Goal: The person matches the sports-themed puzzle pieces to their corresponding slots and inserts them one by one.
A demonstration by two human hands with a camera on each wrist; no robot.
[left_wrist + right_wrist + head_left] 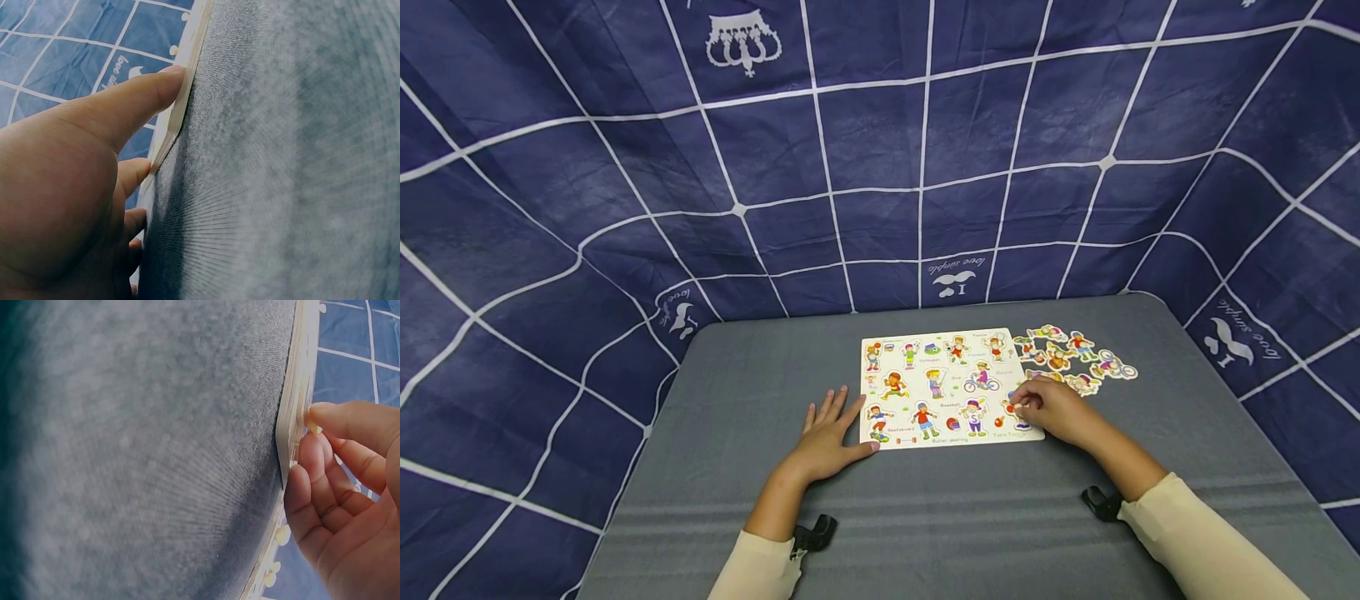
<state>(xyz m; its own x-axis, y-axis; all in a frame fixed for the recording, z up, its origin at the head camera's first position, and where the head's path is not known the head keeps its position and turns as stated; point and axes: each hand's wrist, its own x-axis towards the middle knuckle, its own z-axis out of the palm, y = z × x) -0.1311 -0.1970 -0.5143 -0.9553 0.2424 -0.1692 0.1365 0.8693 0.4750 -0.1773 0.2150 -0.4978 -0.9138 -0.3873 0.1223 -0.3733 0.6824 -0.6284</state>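
Note:
A pale wooden puzzle board printed with sporting children lies flat on the table, figures filling its cutouts. My left hand rests palm down at its left side, fingers spread, thumb touching the lower left corner. At the lower right corner, my right hand pinches the small knob of a puzzle piece between thumb and fingers. The hand partly covers that piece, and I cannot tell whether it sits fully in its cutout. In the left wrist view the thumb lies along the board's edge.
Several loose puzzle pieces lie in a cluster right of the board, some partly hidden behind the right hand. Grey cloth covers the table. A blue gridded curtain hangs behind and at both sides.

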